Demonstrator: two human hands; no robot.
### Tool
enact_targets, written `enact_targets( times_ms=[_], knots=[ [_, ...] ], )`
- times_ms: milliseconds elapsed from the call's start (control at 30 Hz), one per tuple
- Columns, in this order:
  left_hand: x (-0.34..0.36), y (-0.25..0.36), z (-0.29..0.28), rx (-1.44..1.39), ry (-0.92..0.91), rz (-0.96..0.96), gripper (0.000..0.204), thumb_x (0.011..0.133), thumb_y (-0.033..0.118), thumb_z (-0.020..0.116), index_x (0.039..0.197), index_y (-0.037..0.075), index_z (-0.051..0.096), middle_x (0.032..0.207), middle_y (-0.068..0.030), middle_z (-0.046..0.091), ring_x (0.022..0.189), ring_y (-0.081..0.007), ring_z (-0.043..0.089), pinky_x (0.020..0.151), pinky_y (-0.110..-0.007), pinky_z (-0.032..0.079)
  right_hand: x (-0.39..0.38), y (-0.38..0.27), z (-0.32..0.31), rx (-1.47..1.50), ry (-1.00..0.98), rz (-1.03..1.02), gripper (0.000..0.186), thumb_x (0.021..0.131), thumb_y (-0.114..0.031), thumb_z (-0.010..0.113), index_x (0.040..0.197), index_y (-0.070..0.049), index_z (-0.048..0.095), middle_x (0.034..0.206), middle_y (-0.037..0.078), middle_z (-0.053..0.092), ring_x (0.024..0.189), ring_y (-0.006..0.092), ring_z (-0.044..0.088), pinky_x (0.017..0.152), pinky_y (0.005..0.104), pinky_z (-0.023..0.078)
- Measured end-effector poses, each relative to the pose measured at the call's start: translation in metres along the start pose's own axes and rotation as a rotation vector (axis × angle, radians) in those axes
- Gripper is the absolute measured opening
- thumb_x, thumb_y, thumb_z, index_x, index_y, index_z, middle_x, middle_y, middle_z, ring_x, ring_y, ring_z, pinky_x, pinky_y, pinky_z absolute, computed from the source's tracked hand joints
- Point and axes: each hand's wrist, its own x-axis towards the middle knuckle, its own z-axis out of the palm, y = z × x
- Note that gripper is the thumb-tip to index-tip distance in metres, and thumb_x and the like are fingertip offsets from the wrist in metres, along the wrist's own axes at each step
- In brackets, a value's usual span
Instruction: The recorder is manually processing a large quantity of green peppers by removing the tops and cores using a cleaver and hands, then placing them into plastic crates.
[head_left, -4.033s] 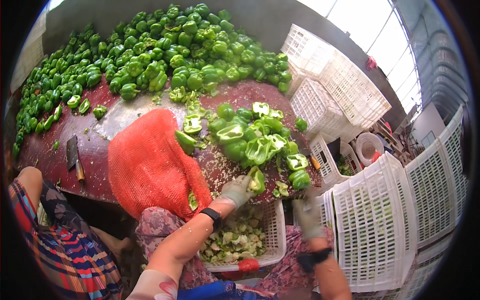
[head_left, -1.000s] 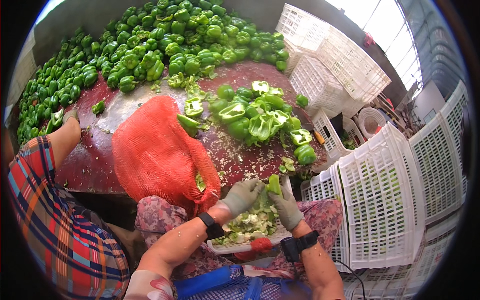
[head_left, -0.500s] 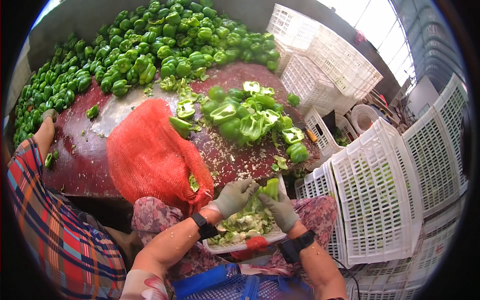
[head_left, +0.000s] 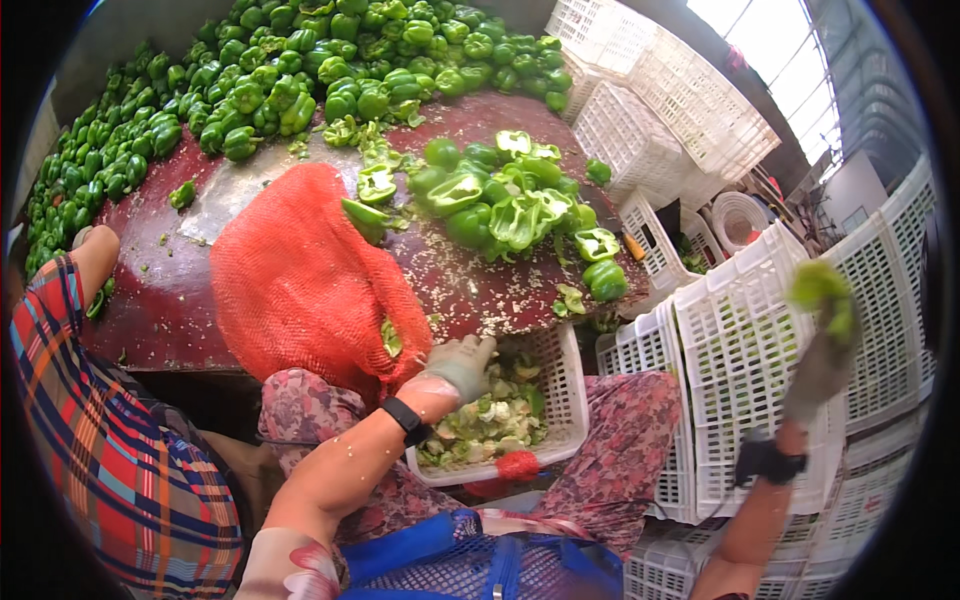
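Observation:
My gloved right hand, blurred by motion, is raised at the right beside the tall white crates. It holds a green bell pepper piece at its fingertips. My gloved left hand hovers at the left rim of a white basket between my knees. Its fingers are curled closed, and anything inside them is hidden. Pale pepper cores and scraps lie in that basket. A red mesh sack slumps on the table to the left of it. Cut and whole bell peppers form a small heap ahead.
A large mound of whole green bell peppers covers the far side of the dark red table. White slatted crates stand upright at right, with more stacked crates behind. At left sits another person in a plaid garment, one arm reaching forward.
My right hand has swung from the basket out to the right, carrying the pepper piece. The left hand has shifted slightly left and stays by the basket, exposing more of the scraps.

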Motion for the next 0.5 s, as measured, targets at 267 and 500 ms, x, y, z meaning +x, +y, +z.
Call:
enact_targets(
  times_ms=[267,500],
  knots=[
    [-0.001,0.015,-0.008,0.036,-0.117,-0.009,0.051,0.09,0.051,0.051,0.106,0.004,0.062,0.102,-0.0162,0.067,0.1,-0.031,0.063,0.094,-0.041,0.039,-0.015,-0.014,0.057,-0.1,-0.157,-0.284,0.057,0.089,-0.018,0.064,0.138,0.002,0.042,0.135,0.022,0.049,0.125,0.0335,0.048,0.105,0.0388,0.038],
    [0.004,-0.002,0.02,0.08,0.235,0.199,0.041,0.088,0.024,0.059,0.127,0.014,0.053,0.118,-0.0105,0.059,0.11,-0.0262,0.056,0.093,-0.042,0.042,-0.187,0.006,0.269,-0.228,-1.163,0.189,0.099,0.064,-0.045,0.075,0.147,-0.013,0.031,0.147,0.02,0.033,0.133,0.0412,0.035,0.113,0.0442,0.027]
  ],
)
